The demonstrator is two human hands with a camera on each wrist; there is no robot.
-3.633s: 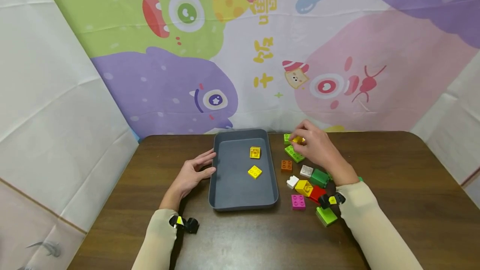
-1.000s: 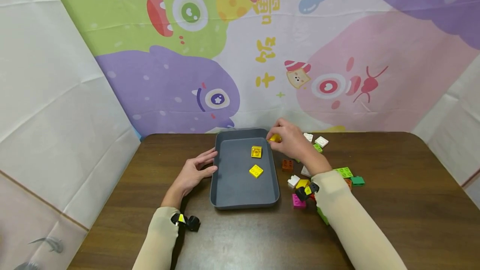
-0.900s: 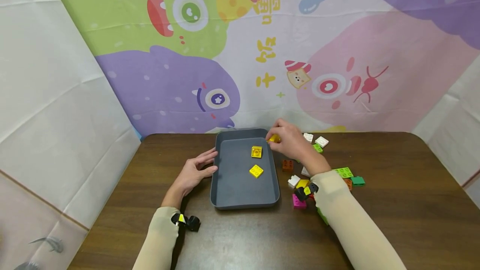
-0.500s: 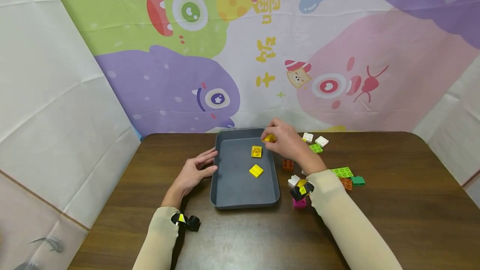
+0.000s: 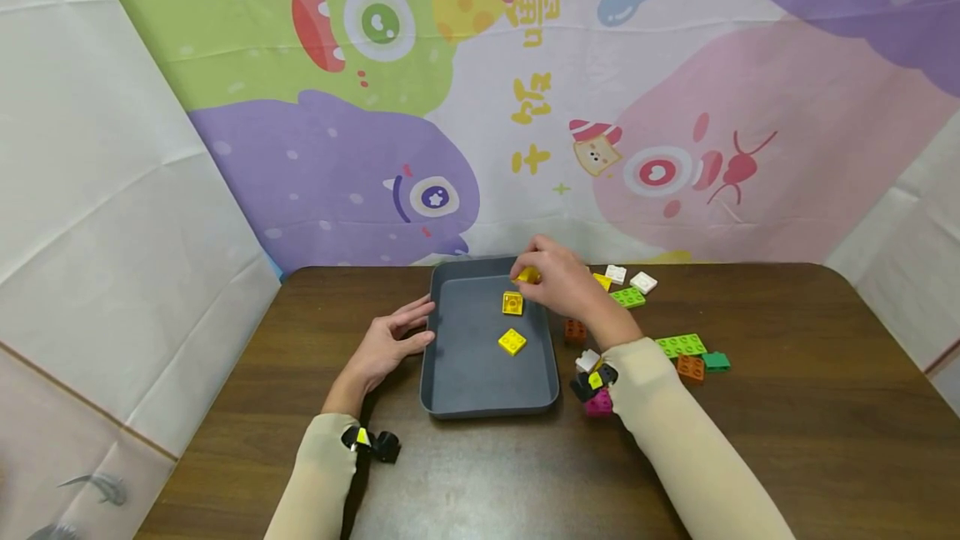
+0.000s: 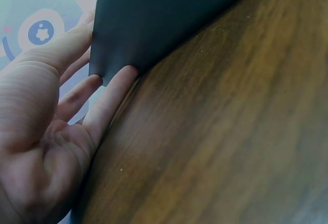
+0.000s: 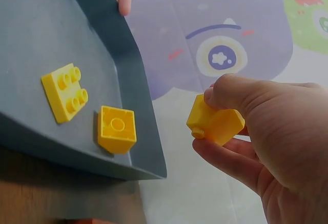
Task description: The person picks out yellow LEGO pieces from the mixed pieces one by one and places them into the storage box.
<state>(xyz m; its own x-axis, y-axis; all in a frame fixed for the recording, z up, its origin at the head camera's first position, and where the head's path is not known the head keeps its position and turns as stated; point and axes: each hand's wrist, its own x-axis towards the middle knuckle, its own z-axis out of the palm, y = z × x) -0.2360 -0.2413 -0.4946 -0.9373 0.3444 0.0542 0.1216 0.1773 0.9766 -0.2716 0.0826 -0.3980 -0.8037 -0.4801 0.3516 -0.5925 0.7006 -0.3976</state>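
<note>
A yellow toy building block (image 7: 218, 124) with slanted sides is pinched between the thumb and fingers of my right hand (image 5: 558, 280), above the far right part of the grey tray (image 5: 465, 386). Two more yellow pieces lie in the tray: a square block (image 5: 512, 303) with its hollow underside up, and a flat studded block (image 5: 512, 342) nearer me. My left hand (image 5: 384, 348) rests against the tray's left side, fingers extended and fingertips touching its outer wall, as the left wrist view also shows.
Right of the tray lie loose blocks, partly hidden by my right arm: brown (image 5: 575, 332), magenta (image 5: 598, 403), lime green (image 5: 681, 346), orange (image 5: 691, 368), dark green (image 5: 716, 362), white (image 5: 643, 282) and yellow (image 5: 602, 281). A printed cloth (image 5: 510, 215) hangs behind the wooden table (image 5: 810, 407).
My right hand has carried the yellow block leftward from the loose blocks to above the tray. The left hand and the two yellow pieces in the tray have stayed put.
</note>
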